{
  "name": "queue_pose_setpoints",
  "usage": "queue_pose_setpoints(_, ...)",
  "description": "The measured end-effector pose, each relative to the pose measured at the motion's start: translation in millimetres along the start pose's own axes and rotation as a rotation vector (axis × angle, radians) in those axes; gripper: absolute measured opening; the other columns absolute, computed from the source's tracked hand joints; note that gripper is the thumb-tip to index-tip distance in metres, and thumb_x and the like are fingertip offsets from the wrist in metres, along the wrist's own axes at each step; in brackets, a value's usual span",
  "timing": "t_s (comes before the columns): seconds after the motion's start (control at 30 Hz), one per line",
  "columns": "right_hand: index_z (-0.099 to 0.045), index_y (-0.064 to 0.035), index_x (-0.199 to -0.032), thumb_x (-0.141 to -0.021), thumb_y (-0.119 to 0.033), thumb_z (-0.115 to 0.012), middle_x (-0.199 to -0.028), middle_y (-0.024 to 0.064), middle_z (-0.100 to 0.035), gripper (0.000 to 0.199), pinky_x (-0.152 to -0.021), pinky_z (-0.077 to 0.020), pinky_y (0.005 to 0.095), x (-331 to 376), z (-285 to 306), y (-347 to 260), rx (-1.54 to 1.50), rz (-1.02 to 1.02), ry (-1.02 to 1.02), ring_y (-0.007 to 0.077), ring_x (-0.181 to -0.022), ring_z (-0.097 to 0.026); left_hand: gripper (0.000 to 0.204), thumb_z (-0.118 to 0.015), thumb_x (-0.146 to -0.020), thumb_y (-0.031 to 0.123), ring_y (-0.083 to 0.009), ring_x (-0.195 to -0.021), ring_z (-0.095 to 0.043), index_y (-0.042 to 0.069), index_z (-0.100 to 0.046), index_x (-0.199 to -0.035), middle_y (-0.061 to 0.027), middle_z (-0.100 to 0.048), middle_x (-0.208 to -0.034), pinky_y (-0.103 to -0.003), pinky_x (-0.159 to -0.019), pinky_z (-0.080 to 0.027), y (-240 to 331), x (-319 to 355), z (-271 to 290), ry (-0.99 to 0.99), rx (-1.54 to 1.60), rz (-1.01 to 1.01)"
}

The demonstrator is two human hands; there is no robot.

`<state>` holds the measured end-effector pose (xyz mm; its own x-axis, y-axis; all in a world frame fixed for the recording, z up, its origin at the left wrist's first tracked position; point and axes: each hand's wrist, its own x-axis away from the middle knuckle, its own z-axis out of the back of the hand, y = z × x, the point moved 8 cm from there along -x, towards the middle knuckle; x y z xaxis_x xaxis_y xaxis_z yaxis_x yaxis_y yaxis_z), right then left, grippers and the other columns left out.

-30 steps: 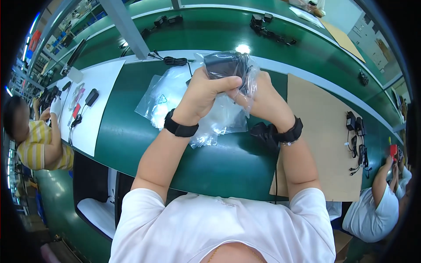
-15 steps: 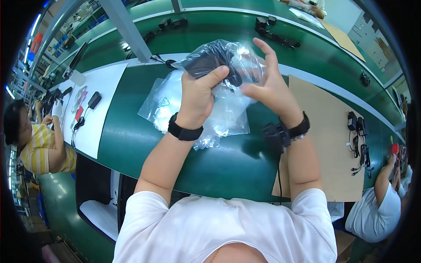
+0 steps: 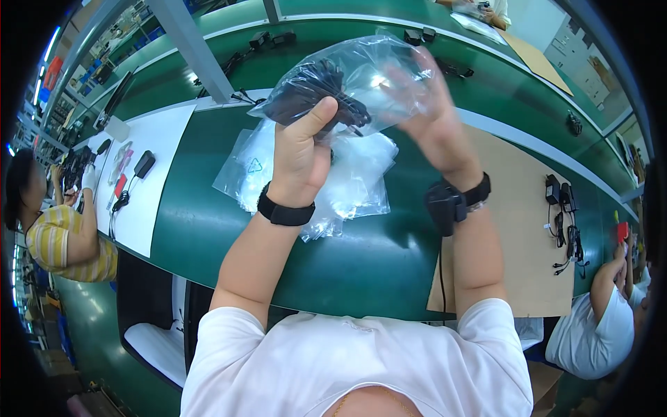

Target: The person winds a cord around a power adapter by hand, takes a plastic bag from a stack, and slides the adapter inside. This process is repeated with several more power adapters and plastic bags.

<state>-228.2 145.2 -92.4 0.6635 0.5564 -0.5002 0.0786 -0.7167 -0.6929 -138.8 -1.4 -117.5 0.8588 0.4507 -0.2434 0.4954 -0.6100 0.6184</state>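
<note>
My left hand (image 3: 302,156) is closed on a clear plastic bag (image 3: 382,62), its thumb pressed on the near side. Inside the bag sits a black power adapter (image 3: 299,90) with its cable coiled up. At the bag's loose right end is my right hand (image 3: 445,132), blurred by motion, with its fingers stretched out; some of them show through the plastic. Whether they touch the bag I cannot tell. Beneath my hands, a pile of flat clear bags (image 3: 361,174) lies on the green table (image 3: 326,271).
Several black adapters with cables (image 3: 570,229) lie on a brown cardboard sheet (image 3: 514,278) at right. On the white sheet (image 3: 163,208) at left rests another adapter (image 3: 144,164). A person in yellow stripes (image 3: 73,240) works at far left, another in white (image 3: 590,333) at right.
My left hand has moved slightly left with the bag. My right hand has swung upward, and the bag's loose end is now spread wider toward the right.
</note>
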Motion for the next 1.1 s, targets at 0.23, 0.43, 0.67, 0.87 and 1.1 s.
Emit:
queue_pose_setpoints(0.23, -0.031, -0.0025, -0.132, -0.089, -0.040, -0.047, -0.124, 0.0118, -0.045, 0.060, -0.088, -0.0445, 0.0392, 22.8, -34.6, 57.2, -0.069, -0.345, 0.024, 0.0211, -0.111, -0.047, 0.031, -0.065, -0.075, 0.000, -0.0145, -0.090, -0.057, 0.002, -0.057, -0.104, -0.0059, -0.060, -0.101, -0.027, -0.083, -0.042, -16.2, 11.6, -15.4, -0.131, -0.167, -0.093)
queue_pose_setpoints(0.43, -0.060, 0.0013, -0.100, -0.091, -0.024, -0.050, -0.093, 0.0076, -0.062, 0.029, -0.074, -0.0477, 0.0278, 20.7, -3.9, 13.7, 0.789, 0.018, 0.293, 0.0157, -0.082, -0.059, 0.045, -0.068, -0.074, 0.006, -0.0144, -0.096, -0.053, 0.002, -0.050, -0.115, -0.0064, -0.058, -0.102, -0.027, -0.083, -0.042, -26.9, 3.5, -5.3, -0.053, -0.284, 0.004)
queue_pose_setpoints(0.67, -0.062, -0.0019, -0.091, -0.080, 0.000, -0.053, -0.082, 0.0128, -0.062, 0.014, -0.060, -0.0476, 0.0277, 37.3, -53.2, -1.7, 1.353, 0.745, 0.024, 0.0231, -0.070, -0.060, 0.041, -0.068, -0.076, 0.010, -0.0104, -0.088, -0.053, 0.000, -0.051, -0.112, -0.0070, -0.058, -0.095, -0.024, -0.074, -0.044, -15.4, 5.3, -11.5, -0.121, -0.604, -0.009)
queue_pose_setpoints(0.87, -0.060, 0.0030, -0.098, -0.088, -0.023, -0.055, -0.086, 0.0066, -0.063, 0.028, -0.075, -0.0447, 0.0256, 21.8, -4.1, 39.2, 0.349, -0.202, 0.256, 0.0134, -0.078, -0.058, 0.018, -0.063, -0.078, 0.010, -0.0077, -0.081, -0.054, -0.004, -0.061, -0.090, -0.0043, -0.061, -0.082, -0.021, -0.065, -0.044, -3.7, 7.0, -6.2, -0.048, -0.683, -0.168)
queue_pose_setpoints(1.1, -0.059, 0.0028, -0.083, -0.089, -0.026, -0.050, -0.086, 0.0103, -0.062, 0.031, -0.071, -0.0478, 0.0280, 26.1, 9.3, 48.9, 0.131, -0.431, 0.390, 0.0162, -0.079, -0.059, 0.010, -0.061, -0.081, 0.011, -0.0050, -0.068, -0.050, 0.003, -0.055, -0.077, -0.0016, -0.057, -0.078, -0.020, -0.057, -0.038, -13.6, 1.4, 3.0, 0.011, -0.347, 0.125)
